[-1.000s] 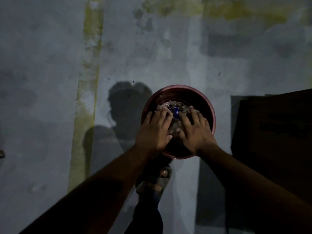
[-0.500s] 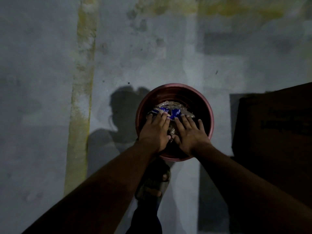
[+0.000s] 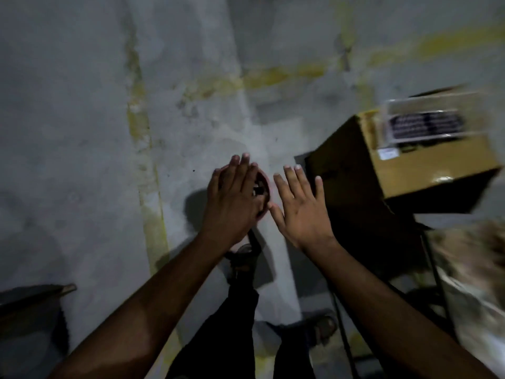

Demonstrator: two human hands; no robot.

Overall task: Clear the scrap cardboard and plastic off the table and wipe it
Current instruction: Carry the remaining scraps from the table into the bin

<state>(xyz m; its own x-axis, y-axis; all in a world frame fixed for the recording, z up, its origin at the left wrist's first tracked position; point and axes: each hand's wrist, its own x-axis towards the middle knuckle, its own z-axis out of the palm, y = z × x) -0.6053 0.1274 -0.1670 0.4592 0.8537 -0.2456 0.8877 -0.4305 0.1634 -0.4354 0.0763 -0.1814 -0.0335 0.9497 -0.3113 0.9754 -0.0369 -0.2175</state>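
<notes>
The red bin (image 3: 265, 187) on the floor is the landmark, mostly hidden. Above it the left hand (image 3: 235, 198) is held flat and empty; just right of it the right hand (image 3: 299, 206) is spread, also empty. Scrap (image 3: 258, 188) is seen inside. Dumping seems finished; next, a return to the table is probably needed.

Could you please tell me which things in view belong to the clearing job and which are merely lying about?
Job: red bin holding scrap, left hand, right hand.
Lying about: cardboard box, sandal.
</notes>
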